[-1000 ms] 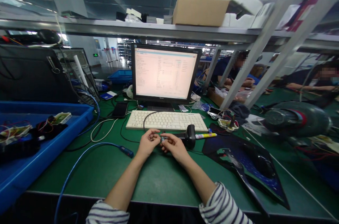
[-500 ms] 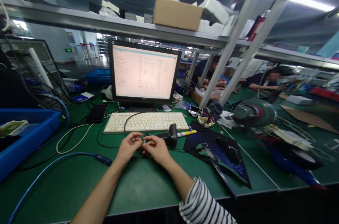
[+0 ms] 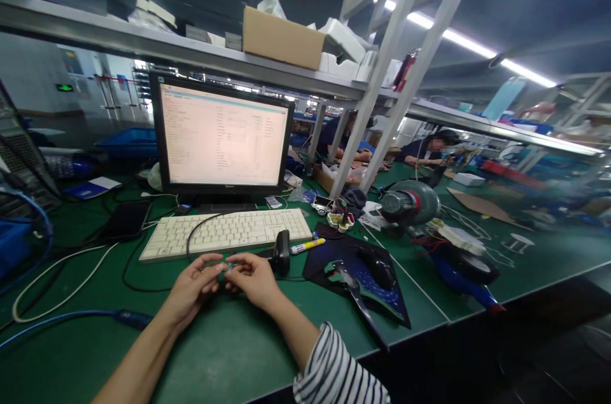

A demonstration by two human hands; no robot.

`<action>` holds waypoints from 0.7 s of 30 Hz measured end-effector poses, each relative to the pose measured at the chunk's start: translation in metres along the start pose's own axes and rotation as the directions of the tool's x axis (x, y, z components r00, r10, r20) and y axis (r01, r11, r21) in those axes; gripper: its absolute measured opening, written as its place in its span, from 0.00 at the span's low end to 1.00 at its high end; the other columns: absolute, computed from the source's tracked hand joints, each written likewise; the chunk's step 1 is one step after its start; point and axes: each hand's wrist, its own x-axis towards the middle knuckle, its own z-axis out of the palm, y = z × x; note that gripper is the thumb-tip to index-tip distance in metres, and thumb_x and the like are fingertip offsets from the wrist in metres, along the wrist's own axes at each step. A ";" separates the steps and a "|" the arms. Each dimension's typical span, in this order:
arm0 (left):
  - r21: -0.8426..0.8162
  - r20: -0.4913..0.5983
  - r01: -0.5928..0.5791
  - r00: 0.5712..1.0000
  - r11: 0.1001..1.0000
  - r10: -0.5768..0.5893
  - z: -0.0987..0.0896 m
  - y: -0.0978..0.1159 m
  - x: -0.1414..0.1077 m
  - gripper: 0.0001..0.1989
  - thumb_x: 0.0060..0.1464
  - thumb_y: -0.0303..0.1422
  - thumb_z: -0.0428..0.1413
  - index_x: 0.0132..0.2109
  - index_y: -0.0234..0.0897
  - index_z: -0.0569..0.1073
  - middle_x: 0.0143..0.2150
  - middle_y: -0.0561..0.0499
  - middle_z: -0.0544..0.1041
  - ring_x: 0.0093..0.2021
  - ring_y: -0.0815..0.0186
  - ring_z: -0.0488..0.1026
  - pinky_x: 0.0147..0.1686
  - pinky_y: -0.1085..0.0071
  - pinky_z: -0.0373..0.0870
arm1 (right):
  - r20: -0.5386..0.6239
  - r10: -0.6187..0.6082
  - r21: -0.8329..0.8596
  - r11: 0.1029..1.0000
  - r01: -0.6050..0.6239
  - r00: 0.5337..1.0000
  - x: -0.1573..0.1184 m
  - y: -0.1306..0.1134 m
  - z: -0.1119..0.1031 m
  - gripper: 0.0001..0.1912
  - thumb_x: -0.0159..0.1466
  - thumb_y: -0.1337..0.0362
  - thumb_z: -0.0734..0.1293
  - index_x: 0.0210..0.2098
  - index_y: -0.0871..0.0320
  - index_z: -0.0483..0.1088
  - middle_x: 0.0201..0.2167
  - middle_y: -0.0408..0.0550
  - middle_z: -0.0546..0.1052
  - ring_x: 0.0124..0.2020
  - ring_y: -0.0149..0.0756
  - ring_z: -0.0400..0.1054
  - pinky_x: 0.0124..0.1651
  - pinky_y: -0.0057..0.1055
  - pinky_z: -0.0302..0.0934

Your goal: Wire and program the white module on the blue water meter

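Note:
My left hand (image 3: 195,286) and my right hand (image 3: 252,280) meet fingertip to fingertip over the green table, just in front of the white keyboard (image 3: 229,229). Between them they pinch a small bluish part (image 3: 229,266), mostly covered by the fingers and too small to name. The fingers of both hands are closed on it. Right behind my right hand lies a black handheld scanner (image 3: 282,252), its head pointing up. A yellow-and-white marker (image 3: 308,245) rests to the right of the scanner.
A monitor (image 3: 224,137) stands behind the keyboard. To the right are a mouse pad (image 3: 351,257) with a black mouse and a dark curved part (image 3: 360,305), then a grey motor-like device (image 3: 410,203). At left lie a phone (image 3: 126,221) and a blue cable (image 3: 71,316). Two people sit beyond the shelf posts.
The view has turned to the right, so the table's things appear further left. Both hands stay together at the small part, with only slight finger movement.

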 end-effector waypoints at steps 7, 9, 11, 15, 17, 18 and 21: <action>0.168 0.022 -0.114 0.993 0.979 0.112 -0.002 -0.009 0.004 0.22 0.32 0.38 0.66 0.37 0.33 0.73 0.24 0.56 0.72 0.22 0.74 0.65 0.22 0.79 0.62 | -0.015 -0.114 -0.125 0.986 0.111 0.993 -0.003 0.004 0.000 0.14 0.50 0.58 0.69 0.34 0.59 0.70 0.19 0.38 0.69 0.18 0.27 0.62 0.24 0.24 0.56; 0.174 0.031 -0.101 0.995 0.980 0.097 -0.002 -0.010 0.005 0.23 0.34 0.38 0.66 0.39 0.33 0.72 0.25 0.56 0.72 0.21 0.74 0.64 0.21 0.78 0.61 | -0.021 -0.147 -0.168 0.976 0.141 0.989 -0.005 0.002 0.000 0.11 0.51 0.63 0.68 0.33 0.59 0.69 0.19 0.36 0.67 0.18 0.25 0.60 0.23 0.23 0.54; 0.199 0.027 -0.085 0.996 0.976 0.081 -0.001 -0.009 0.004 0.24 0.34 0.38 0.65 0.40 0.33 0.71 0.25 0.56 0.72 0.20 0.75 0.63 0.20 0.78 0.59 | -0.009 -0.160 -0.199 0.968 0.155 0.987 -0.007 -0.001 0.000 0.10 0.50 0.66 0.68 0.34 0.58 0.68 0.19 0.35 0.66 0.18 0.25 0.58 0.23 0.22 0.53; 0.246 -0.001 -0.081 0.996 0.966 0.084 0.001 -0.004 0.002 0.25 0.32 0.37 0.65 0.40 0.31 0.71 0.24 0.55 0.73 0.19 0.75 0.63 0.19 0.77 0.58 | 0.030 -0.157 -0.226 0.961 0.160 0.987 -0.008 0.000 -0.002 0.10 0.52 0.68 0.66 0.35 0.58 0.68 0.20 0.36 0.67 0.19 0.26 0.60 0.23 0.22 0.55; 0.257 -0.007 -0.079 0.996 0.963 0.084 0.002 -0.002 0.001 0.25 0.32 0.37 0.64 0.40 0.31 0.71 0.24 0.55 0.73 0.19 0.75 0.62 0.18 0.77 0.56 | 0.035 -0.155 -0.226 0.961 0.159 0.987 -0.007 0.003 -0.003 0.08 0.54 0.66 0.65 0.36 0.58 0.68 0.20 0.37 0.67 0.20 0.28 0.62 0.23 0.23 0.57; 0.258 -0.008 -0.079 0.996 0.963 0.083 0.003 -0.001 0.000 0.25 0.31 0.37 0.64 0.39 0.31 0.71 0.24 0.55 0.73 0.19 0.74 0.62 0.18 0.77 0.56 | 0.035 -0.155 -0.225 0.961 0.159 0.987 -0.006 0.004 -0.003 0.08 0.55 0.65 0.65 0.36 0.58 0.68 0.20 0.38 0.67 0.21 0.28 0.62 0.23 0.23 0.57; 0.247 -0.008 -0.086 0.996 0.965 0.091 0.003 0.000 0.000 0.24 0.32 0.37 0.64 0.38 0.31 0.71 0.24 0.54 0.73 0.19 0.74 0.62 0.19 0.77 0.56 | 0.031 -0.160 -0.221 0.961 0.163 0.987 -0.005 0.006 -0.004 0.09 0.55 0.64 0.65 0.36 0.58 0.67 0.20 0.38 0.67 0.20 0.28 0.62 0.23 0.23 0.58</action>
